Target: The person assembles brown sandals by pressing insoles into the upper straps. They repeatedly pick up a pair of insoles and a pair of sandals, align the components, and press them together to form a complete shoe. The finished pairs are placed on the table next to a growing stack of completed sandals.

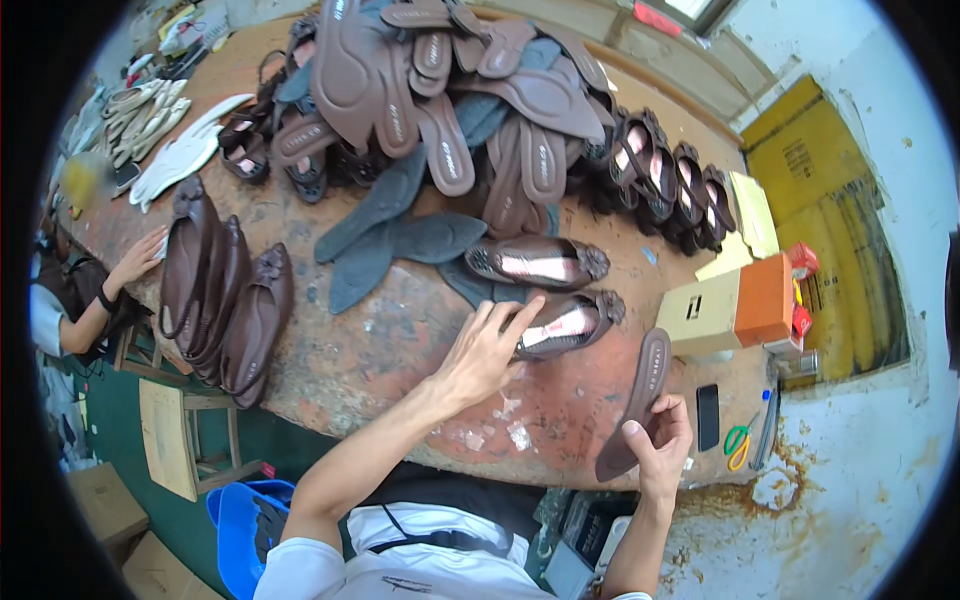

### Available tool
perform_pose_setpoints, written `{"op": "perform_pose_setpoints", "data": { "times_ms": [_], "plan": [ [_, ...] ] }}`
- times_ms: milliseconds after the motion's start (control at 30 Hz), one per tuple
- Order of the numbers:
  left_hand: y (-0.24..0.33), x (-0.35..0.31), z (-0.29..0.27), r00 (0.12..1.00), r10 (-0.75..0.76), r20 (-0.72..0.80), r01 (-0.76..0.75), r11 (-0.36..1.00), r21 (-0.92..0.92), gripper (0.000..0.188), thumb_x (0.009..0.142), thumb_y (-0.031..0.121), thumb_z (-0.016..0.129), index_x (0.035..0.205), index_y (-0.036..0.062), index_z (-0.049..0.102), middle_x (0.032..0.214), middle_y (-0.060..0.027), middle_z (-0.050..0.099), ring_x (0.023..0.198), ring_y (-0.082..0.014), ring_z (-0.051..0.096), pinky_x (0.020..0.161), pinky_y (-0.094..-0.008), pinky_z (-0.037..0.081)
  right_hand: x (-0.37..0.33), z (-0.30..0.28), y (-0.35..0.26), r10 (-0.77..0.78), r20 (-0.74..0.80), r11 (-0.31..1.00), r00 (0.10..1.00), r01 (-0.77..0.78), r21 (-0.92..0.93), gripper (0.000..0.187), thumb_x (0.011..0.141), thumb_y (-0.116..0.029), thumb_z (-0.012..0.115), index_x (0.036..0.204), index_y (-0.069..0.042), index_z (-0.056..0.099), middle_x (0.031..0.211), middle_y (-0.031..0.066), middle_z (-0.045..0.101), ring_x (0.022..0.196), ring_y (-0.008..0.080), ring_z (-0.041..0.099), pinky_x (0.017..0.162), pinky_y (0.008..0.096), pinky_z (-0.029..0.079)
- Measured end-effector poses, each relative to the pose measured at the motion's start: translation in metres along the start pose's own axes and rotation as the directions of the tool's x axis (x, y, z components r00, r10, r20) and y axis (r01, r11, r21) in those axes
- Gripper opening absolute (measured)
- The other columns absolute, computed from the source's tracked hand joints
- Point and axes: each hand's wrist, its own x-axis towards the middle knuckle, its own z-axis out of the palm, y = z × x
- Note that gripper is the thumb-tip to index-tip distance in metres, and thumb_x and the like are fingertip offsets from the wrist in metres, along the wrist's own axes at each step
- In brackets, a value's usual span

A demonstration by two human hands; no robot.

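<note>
My left hand [483, 352] is at the heel end of a dark brown flat shoe [598, 312], its fingers bent over the rim. The shoe has a bow on its pointed toe, and its pale inner sole shows. Just beyond it lies a matching shoe [535, 262], toe also to the right. Between thumb and fingers, my right hand [662, 440] grips a brown insole [648, 378] above the table's near right edge. Its printed heel end points away from me. Behind the shoes, a large heap of brown insoles [445, 150] shows some grey undersides [370, 255].
Finished-looking brown shoes stand in a row [660, 180] at the back right and in a group [230, 300] at the left. A box [712, 310], phone [708, 418] and scissors [738, 447] sit at the right. Another person's hand [140, 255] reaches in from the left, above a wooden stool [165, 430].
</note>
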Motion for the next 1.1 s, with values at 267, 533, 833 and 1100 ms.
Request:
{"op": "perform_pose_setpoints", "data": {
  "times_ms": [267, 533, 833, 1100],
  "plan": [
    [0.031, -0.073, -0.03, 0.955, 0.286, -0.075, -0.278, 0.955, 0.105, 0.065, 0.082, 0.005, 0.083, 0.142, -0.0081, 0.062, 0.134, -0.0192, 0.064, 0.115, -0.0372, 0.059, 0.098, -0.0497, 0.052, -0.034, -0.008, -0.005, -0.155, -0.021, 0.935, 0.988, 0.14, -0.325, 0.046, 0.072, -0.009, 0.088, 0.102, -0.007, 0.053, 0.097, 0.0073, 0.059, 0.084, 0.0192, 0.056, 0.08, 0.0314, 0.048],
    [-0.008, -0.145, -0.038, 0.976, 0.091, 0.196, -0.093, 0.996, 0.0, 0.088, 0.075, 0.028, 0.094, 0.149, -0.004, 0.058, 0.138, -0.02, 0.065, 0.125, -0.0372, 0.062, 0.101, -0.0532, 0.048, -0.015, 0.011, -0.019, -0.133, 0.455, 0.81, 0.88, 0.362, -0.463, 0.038, 0.066, -0.012, 0.094, 0.097, -0.004, 0.075, 0.111, 0.0124, 0.076, 0.097, 0.0312, 0.071, 0.086, 0.0425, 0.054],
    [0.018, -0.173, -0.034, 0.784, -0.612, -0.107, 0.492, 0.717, -0.494, 0.018, 0.111, 0.008, 0.063, 0.127, 0.0005, 0.061, 0.111, -0.0058, 0.063, 0.093, -0.0088, 0.059, 0.079, -0.0237, 0.049, -0.004, 0.073, 0.015, -0.162, 0.738, 0.687, 0.655, 0.612, -0.393, 0.025, 0.075, -0.007, 0.09, 0.098, -0.006, 0.081, 0.119, 0.0041, 0.077, 0.106, 0.0254, 0.068, 0.097, 0.0453, 0.049],
    [0.02, -0.172, -0.03, 0.725, -0.688, -0.008, 0.575, 0.613, -0.541, 0.02, 0.111, 0.005, 0.062, 0.13, 0.0003, 0.06, 0.1, -0.0019, 0.064, 0.088, -0.0085, 0.06, 0.077, -0.0253, 0.051, -0.011, 0.106, 0.028, -0.211, 0.741, 0.709, 0.637, 0.622, -0.332, 0.021, 0.078, -0.007, 0.089, 0.097, -0.006, 0.081, 0.12, 0.0034, 0.077, 0.105, 0.0235, 0.069, 0.098, 0.0441, 0.049]
  ]
}}
